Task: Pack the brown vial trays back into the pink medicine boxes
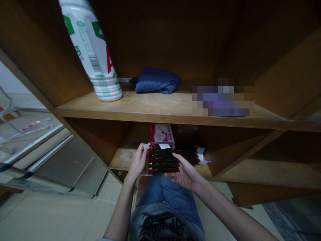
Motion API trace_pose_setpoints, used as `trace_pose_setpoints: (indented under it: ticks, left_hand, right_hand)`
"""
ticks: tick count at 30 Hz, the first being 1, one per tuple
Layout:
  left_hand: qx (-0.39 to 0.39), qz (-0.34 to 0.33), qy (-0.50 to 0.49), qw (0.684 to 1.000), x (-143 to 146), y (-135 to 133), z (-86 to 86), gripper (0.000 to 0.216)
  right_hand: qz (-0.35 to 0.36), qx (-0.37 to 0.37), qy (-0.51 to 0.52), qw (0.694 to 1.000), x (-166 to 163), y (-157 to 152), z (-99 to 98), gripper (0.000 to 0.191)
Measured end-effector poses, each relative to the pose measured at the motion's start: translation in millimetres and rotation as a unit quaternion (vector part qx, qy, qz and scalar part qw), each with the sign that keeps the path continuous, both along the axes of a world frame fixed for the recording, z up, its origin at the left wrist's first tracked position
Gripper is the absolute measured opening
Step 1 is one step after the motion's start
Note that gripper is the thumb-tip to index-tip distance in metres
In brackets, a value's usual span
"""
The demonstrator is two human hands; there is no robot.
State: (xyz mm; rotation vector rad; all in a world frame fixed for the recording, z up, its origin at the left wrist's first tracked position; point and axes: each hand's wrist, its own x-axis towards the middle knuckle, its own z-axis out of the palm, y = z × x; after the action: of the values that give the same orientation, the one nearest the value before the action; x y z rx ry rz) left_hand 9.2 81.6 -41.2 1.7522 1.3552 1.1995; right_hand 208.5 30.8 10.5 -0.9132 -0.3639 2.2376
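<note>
A row of slim dark brown vials (162, 160) with reddish ends, looking like oral-liquid ampoules, lies between my two hands at the lower shelf's front. My right hand (187, 172) grips its right side, thumb on top and fingers beneath. My left hand (139, 160) pinches at the left end, where a bit of white shows at the fingertips. Just behind the vials sits a pink and white carton (162, 134). More dark vials (190, 154) rest on the shelf to the right, with white paper (201, 155) sticking out at their end.
On the upper shelf (145, 107) stand a large white bottle (100, 63) and a folded blue cloth (157, 81). A blurred-out purple item (220, 100) lies to their right. The cabinet's left side panel (85, 140) slants beside my left arm. A metal-framed rack (60, 160) stands farther left.
</note>
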Motion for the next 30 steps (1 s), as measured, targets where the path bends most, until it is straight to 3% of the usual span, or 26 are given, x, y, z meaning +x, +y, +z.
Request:
trace_pose_setpoints:
  ticks: [12,19,30]
  left_hand:
    - [-0.001,0.020,0.037,0.999,-1.0,3.9,-1.4,0.027]
    - [0.002,-0.015,0.012,1.000,2.7,1.1,-2.7,0.026]
    - [-0.002,0.010,-0.029,1.000,5.0,2.6,-5.8,0.023]
  right_hand:
    - [-0.010,0.002,0.001,1.000,4.4,4.5,4.6,0.040]
    - [-0.031,0.014,-0.003,0.999,4.8,4.8,3.9,0.039]
    - [-0.042,0.015,0.051,0.998,0.6,15.8,1.6,0.035]
